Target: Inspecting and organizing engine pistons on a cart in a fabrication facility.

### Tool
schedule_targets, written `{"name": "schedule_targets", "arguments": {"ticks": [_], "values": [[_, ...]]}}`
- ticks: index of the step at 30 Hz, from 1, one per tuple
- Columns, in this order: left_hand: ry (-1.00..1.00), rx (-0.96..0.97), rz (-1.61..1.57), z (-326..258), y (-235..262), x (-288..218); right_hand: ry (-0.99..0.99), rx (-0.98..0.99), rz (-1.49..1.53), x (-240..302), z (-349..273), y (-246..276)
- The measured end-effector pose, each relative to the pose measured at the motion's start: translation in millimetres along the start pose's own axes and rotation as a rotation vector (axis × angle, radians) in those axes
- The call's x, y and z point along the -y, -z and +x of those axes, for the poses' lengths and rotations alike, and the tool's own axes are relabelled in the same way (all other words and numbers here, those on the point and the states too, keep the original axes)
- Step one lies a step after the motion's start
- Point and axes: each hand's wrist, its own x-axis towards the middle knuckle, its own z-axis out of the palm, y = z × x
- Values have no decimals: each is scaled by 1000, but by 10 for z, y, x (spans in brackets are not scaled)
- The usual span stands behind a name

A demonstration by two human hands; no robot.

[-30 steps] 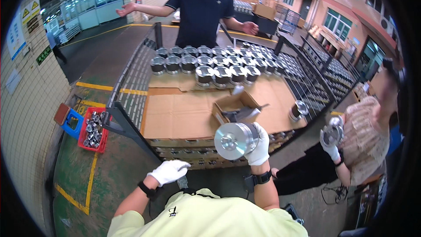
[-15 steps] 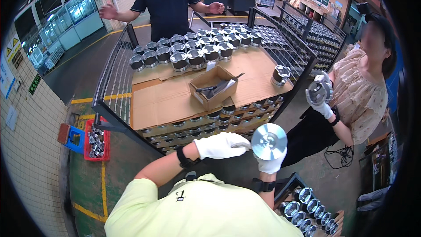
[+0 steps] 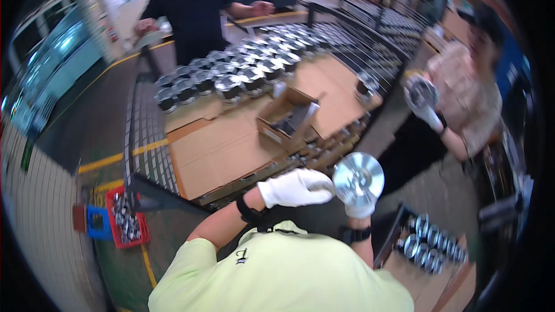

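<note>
My right hand [image 3: 361,208], in a white glove, grips a piston [image 3: 359,178] from below, its shiny round crown turned up toward me. My left hand [image 3: 296,188], also in a white glove, is at the piston's left edge with its fingers curled together. Whether it touches the piston or holds something small is hidden. Beyond my hands is a wire-sided crate [image 3: 199,173] with cardboard on top. Several pistons [image 3: 251,78] with silver crowns and dark skirts stand in rows along its far side. An open cardboard box [image 3: 287,117] holding dark items sits on the cardboard [image 3: 214,156].
A person in a dark shirt [image 3: 196,8] stands behind the crate. At the right, another person [image 3: 462,81] holds a piston [image 3: 421,93] in gloved hands. A red bin [image 3: 143,236] of metal parts lies left. More pistons [image 3: 425,248] stand on cardboard at the lower right.
The view has turned and shifted, blurring the surroundings. The piston stays in my right hand, and my left hand stays beside it. The far person's hand at the left has lowered to the crate's corner.
</note>
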Motion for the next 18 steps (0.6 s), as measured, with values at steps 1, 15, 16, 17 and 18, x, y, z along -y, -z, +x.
{"name": "schedule_targets", "arguments": {"ticks": [1, 15, 16, 17, 18], "values": [[-29, -13, 25, -24, 37, 57, -56, 211, 115, -55, -26, -110], [43, 328, -369, 149, 209, 267, 305, 3, 1, -303, -371, -311], [45, 330, -380, 158, 179, 263, 337, 27, -15, -291, -395, -296], [89, 350, -333, 207, 165, 270, 380, -11, -55, -272, -381, -256], [133, 365, -285, 261, 156, 239, 377, -15, -58, -224, -395, -233]]}}
